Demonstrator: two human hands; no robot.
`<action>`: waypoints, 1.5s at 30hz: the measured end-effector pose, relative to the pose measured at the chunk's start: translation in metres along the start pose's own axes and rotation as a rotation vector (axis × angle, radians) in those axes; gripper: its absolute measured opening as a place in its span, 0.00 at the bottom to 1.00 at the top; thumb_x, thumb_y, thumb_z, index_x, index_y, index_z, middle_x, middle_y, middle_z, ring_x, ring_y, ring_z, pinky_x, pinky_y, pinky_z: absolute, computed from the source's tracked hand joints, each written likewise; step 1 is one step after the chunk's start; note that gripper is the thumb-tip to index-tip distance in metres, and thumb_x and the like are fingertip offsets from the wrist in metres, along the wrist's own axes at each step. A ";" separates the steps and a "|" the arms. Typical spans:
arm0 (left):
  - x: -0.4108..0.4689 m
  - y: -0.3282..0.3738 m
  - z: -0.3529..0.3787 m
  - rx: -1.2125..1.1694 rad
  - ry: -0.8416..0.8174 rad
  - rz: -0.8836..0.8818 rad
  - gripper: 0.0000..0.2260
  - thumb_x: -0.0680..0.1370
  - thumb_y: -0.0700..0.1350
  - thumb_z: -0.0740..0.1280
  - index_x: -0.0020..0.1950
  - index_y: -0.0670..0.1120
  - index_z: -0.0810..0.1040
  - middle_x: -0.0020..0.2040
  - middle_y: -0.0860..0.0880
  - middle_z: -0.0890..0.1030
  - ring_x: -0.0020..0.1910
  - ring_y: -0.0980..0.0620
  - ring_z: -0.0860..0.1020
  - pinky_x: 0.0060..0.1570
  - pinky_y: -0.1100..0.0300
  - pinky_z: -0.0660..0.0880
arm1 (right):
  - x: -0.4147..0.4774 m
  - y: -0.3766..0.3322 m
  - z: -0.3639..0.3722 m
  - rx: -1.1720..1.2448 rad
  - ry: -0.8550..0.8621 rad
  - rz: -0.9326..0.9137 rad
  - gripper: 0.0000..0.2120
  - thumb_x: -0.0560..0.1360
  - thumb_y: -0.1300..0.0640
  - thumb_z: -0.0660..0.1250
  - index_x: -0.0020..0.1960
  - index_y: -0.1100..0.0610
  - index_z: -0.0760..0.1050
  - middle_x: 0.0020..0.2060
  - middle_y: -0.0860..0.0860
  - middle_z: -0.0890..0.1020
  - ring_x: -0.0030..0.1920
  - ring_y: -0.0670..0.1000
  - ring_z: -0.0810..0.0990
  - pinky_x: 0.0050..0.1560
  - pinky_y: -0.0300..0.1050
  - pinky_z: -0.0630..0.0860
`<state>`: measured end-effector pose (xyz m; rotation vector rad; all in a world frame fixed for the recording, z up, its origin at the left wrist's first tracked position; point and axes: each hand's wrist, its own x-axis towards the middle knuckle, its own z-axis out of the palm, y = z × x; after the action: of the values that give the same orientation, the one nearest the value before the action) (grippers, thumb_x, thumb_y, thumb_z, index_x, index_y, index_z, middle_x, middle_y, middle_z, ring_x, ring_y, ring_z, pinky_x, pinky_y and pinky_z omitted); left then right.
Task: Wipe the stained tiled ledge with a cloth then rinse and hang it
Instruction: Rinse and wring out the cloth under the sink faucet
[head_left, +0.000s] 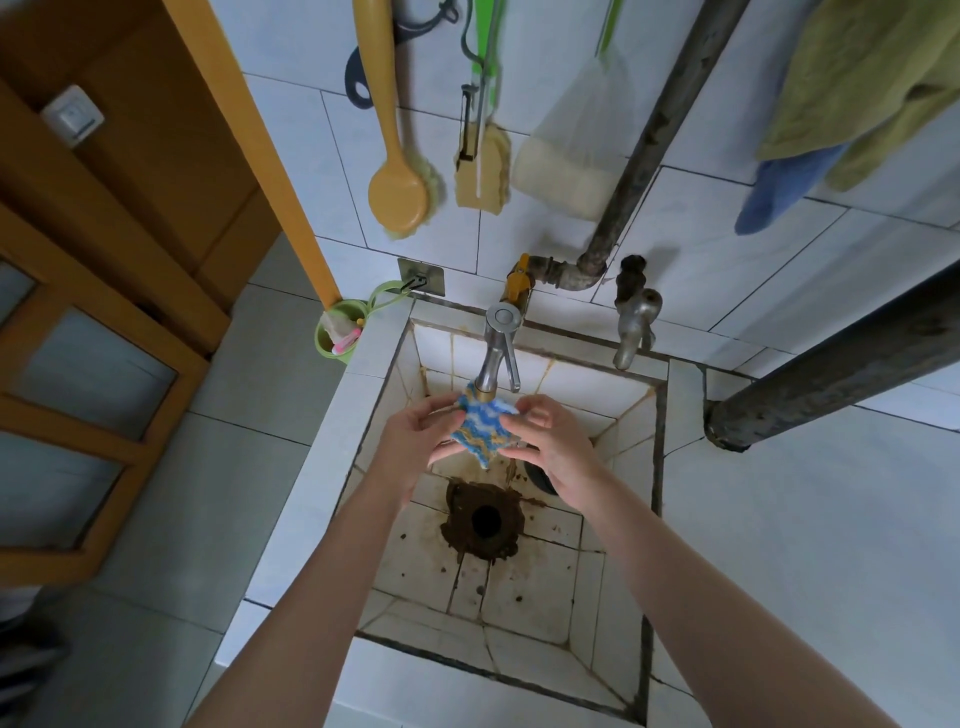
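Looking straight down into a stained tiled basin.

Far left: wooden door with frosted panes, wall switch above it. Next to the door frame, a green cup hung from a wall hook, just beside the basin's left tiled ledge.

Higher on the white wall tiles, hanging in a row: yellow long-handled brush, tan sponge head, mesh bag with a pale block inside.

Left hand grasping the left edge of the cloth, thumb on top, fingers curled beneath. Cloth knitted in blue, white and yellow, held spread between both hands, in the air over the basin, upper edge right at the spout mouth of the chrome tap. Flow from the spout: cannot tell. Right hand pinching the cloth's right edge between thumb and fingertips.

Below the hands, a dark rust-ringed drain hole in the basin floor.

Right of the chrome tap, an older second tap on the wall, near a corroded pipe rising upward.

Far right, top: olive-green towel draped, blue rag hanging under it.
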<state>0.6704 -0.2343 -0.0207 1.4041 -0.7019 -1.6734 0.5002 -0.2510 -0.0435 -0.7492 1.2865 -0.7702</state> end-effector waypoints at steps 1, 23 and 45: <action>0.000 -0.001 0.000 0.001 0.021 0.017 0.11 0.75 0.34 0.64 0.57 0.41 0.76 0.46 0.47 0.82 0.41 0.56 0.83 0.40 0.65 0.79 | 0.000 0.001 0.001 0.003 0.040 -0.014 0.09 0.71 0.65 0.71 0.46 0.58 0.73 0.51 0.56 0.80 0.55 0.55 0.80 0.49 0.52 0.81; 0.005 -0.023 0.011 -0.199 -0.050 -0.047 0.14 0.77 0.32 0.58 0.61 0.39 0.73 0.54 0.43 0.80 0.52 0.50 0.80 0.47 0.63 0.78 | -0.003 0.022 0.037 0.037 -0.021 -0.158 0.09 0.78 0.58 0.63 0.55 0.61 0.70 0.48 0.60 0.76 0.47 0.54 0.78 0.47 0.39 0.76; 0.001 -0.023 0.027 -0.001 0.127 0.078 0.13 0.75 0.33 0.64 0.59 0.39 0.76 0.48 0.46 0.82 0.45 0.56 0.81 0.43 0.67 0.78 | 0.008 0.018 0.062 -0.009 0.180 -0.164 0.10 0.82 0.54 0.51 0.50 0.50 0.71 0.42 0.50 0.76 0.46 0.52 0.77 0.49 0.48 0.74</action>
<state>0.6389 -0.2263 -0.0345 1.4503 -0.6747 -1.5096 0.5643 -0.2442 -0.0552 -0.8143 1.4025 -0.9831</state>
